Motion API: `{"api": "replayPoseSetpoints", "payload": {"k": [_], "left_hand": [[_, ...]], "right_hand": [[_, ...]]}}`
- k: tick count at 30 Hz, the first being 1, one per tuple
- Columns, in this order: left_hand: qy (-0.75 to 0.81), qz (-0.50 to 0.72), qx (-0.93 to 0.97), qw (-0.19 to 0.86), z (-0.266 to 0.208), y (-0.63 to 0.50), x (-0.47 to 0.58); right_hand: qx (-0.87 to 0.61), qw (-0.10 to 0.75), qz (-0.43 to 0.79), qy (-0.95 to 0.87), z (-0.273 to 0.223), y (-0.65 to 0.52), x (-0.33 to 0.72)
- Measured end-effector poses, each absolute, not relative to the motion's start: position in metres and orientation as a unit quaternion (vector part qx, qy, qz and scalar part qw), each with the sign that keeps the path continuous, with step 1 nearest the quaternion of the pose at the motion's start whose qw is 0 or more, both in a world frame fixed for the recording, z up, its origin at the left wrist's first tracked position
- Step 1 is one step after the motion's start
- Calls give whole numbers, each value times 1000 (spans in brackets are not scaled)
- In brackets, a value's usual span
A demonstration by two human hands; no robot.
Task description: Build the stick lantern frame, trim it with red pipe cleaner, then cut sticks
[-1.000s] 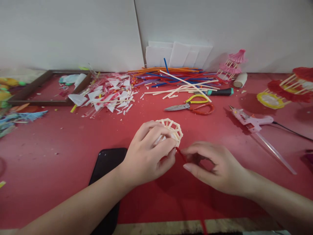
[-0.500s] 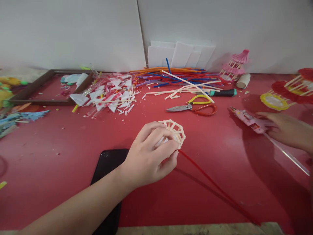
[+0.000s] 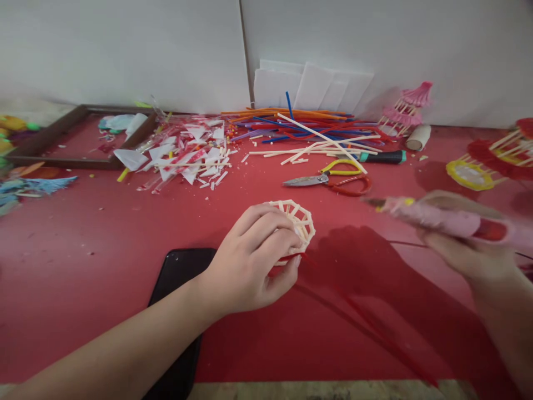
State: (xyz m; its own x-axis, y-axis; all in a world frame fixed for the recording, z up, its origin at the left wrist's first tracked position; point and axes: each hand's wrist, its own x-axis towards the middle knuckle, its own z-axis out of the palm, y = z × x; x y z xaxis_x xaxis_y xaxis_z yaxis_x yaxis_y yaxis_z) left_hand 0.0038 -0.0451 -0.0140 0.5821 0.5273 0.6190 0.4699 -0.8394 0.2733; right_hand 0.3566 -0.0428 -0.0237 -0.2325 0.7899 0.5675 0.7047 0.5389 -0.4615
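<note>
My left hand (image 3: pixel 258 255) is closed around the near side of a small round frame of pale sticks (image 3: pixel 306 219). Its fingers also pinch a red pipe cleaner (image 3: pixel 383 328), which trails toward the table's front edge and is partly blurred. Under the left wrist lies a black phone (image 3: pixel 175 294). My right hand (image 3: pixel 470 250) is wrapped around a pink glue gun (image 3: pixel 445 218), raised above the table with its tip pointing left. The glue gun is smeared by motion, and its rear end runs past the right edge.
Scissors (image 3: pixel 325 179) with yellow and red handles lie behind the frame. Farther back are coloured pipe cleaners (image 3: pixel 308 130), pale sticks and a cutter (image 3: pixel 383 158). Scraps (image 3: pixel 187 153) and a brown frame (image 3: pixel 62 162) lie left; pink (image 3: pixel 406 111) and red tiered models (image 3: pixel 483 153) stand right.
My right hand has taken up the glue gun from the table and brought it left, toward the stick frame. My left hand keeps its hold. The view has shifted slightly.
</note>
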Motion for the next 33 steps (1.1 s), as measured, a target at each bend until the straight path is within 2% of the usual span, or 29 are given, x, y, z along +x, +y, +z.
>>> {"api": "replayPoseSetpoints", "payload": {"k": [2,5,14,33], "left_hand": [[278,355,891,49,-15,-45,3],[276,354,892,51,-17,-44,2],[310,339,887,51,-15,-46,1],[270,350,896,36,-15,-43,2]], "right_hand": [[-357,397,112,-838,-22,-47,331],[-307,378,150,-861,-21,-53,303],[-307,368,118,-870,-30,-55,290],[-277,343,58,-896,-26,-53,288]]}}
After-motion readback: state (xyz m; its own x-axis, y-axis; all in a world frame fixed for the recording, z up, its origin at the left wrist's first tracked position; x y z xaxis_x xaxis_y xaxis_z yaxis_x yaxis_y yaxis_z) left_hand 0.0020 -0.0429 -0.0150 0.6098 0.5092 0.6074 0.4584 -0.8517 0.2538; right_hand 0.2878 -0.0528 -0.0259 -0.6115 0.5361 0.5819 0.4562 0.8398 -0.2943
